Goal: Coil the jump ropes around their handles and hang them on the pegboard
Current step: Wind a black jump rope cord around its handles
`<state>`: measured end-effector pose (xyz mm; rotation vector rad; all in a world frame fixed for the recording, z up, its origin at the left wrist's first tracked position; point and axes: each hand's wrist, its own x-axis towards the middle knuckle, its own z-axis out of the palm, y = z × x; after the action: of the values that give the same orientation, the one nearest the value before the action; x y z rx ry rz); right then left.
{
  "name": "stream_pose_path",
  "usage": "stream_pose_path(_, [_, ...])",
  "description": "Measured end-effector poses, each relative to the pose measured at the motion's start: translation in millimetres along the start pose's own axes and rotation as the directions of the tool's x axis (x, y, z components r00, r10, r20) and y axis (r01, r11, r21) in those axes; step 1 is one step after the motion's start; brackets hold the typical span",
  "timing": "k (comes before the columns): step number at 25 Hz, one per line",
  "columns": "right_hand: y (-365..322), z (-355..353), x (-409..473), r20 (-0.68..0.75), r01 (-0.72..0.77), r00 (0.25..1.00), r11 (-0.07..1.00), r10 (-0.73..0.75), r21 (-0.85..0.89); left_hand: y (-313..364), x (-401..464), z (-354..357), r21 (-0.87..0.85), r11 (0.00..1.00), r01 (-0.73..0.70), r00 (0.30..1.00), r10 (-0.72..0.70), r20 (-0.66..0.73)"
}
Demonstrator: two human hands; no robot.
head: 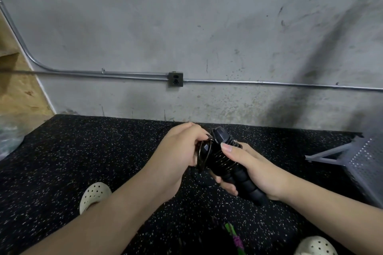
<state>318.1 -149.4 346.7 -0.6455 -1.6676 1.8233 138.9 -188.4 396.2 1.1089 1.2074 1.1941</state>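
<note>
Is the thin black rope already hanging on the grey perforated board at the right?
No, the thin black rope is coiled round the black foam handles held in both hands, apart from the grey perforated board.

Both forearms are bare up to the bottom edge of the picture, with no sleeve, watch, bracelet or ring showing. The left hand point(178, 147) and the right hand point(257, 168) wear no gloves. The one nail that shows plainly, on the right thumb point(228, 148), is short and unpainted. On the feet are cream clogs dotted with round holes over the toes: the left shoe point(94, 194) is partly covered by the forearm, the right shoe point(315, 246) is cut by the frame's edge.
</note>
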Motion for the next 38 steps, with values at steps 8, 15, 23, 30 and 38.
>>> stream_pose_path(8, [3.3, -10.3, 7.9, 0.030, -0.124, 0.992, 0.978, 0.120, 0.169, 6.2, 32.9, 3.7, -0.216, 0.974, 0.066, 0.995, -0.081, -0.060])
stream_pose_path(15, [9.8, -25.3, 2.1, 0.173, -0.280, 0.957, 0.900, 0.233, 0.335, -10.1, 51.4, -8.6, 0.202, 0.975, -0.094, 0.977, 0.052, 0.207])
stream_pose_path(23, [27.2, -23.8, -6.4, 0.191, -0.401, 0.914, 0.867, 0.357, 0.295, -21.2, 45.5, -10.1, 0.436, 0.872, -0.222, 0.973, 0.169, 0.159])
stream_pose_path(30, [26.7, -13.4, -18.4, 0.206, -0.458, 0.885, 0.862, 0.418, 0.218, -27.5, 34.3, -15.6, 0.356, 0.924, -0.139, 0.978, 0.071, 0.197])
stream_pose_path(38, [38.8, -23.2, -31.9, -0.185, -0.333, 0.936, 0.923, 0.299, -0.195, -58.5, 35.3, -9.7, 0.294, 0.954, 0.059, 0.987, -0.100, 0.127])
